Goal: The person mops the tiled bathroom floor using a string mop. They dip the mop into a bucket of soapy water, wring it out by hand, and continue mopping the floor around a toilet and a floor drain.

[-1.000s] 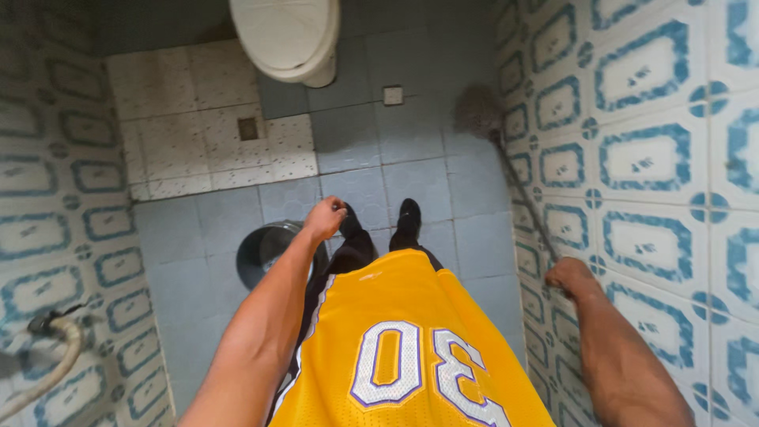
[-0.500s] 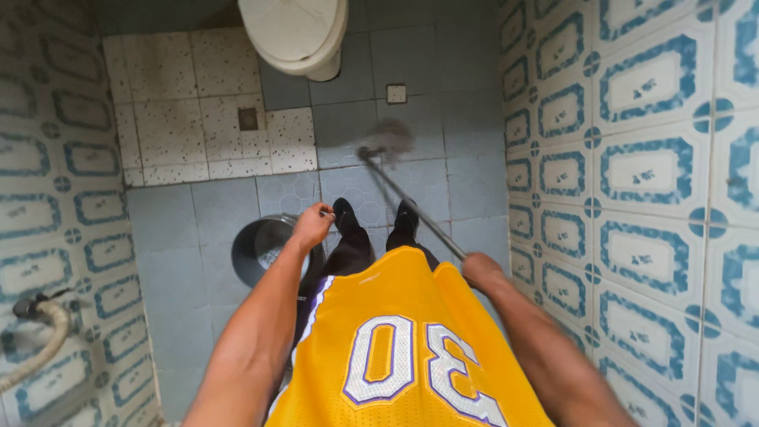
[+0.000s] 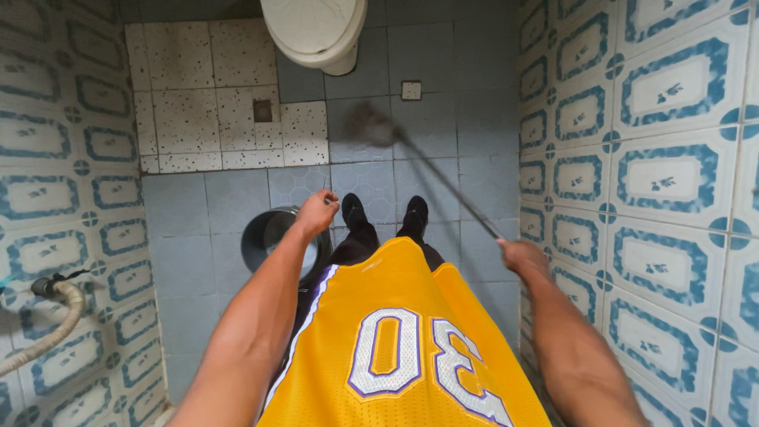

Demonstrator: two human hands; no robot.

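- R hand (image 3: 522, 257) clamped round end of a long thin brush handle (image 3: 451, 186), near the patterned blue-white wall tiles (image 3: 648, 182) on the right.
- Handle slants up-left from the fist; blurred dark brush head (image 3: 370, 125) sits over grey floor tiles (image 3: 427, 166), just below the white toilet bowl (image 3: 316, 32).
- L hand (image 3: 315, 213) loosely curled, fingers together, holding nothing I can see; it's above the rim of a dark round bucket (image 3: 265, 237) on the floor.
- Black shoes (image 3: 383, 212) between bucket & handle.
- Hose w/ tap (image 3: 47, 304) at left wall.
- Speckled pale tile patch w/ small drain (image 3: 263, 111) left of toilet.
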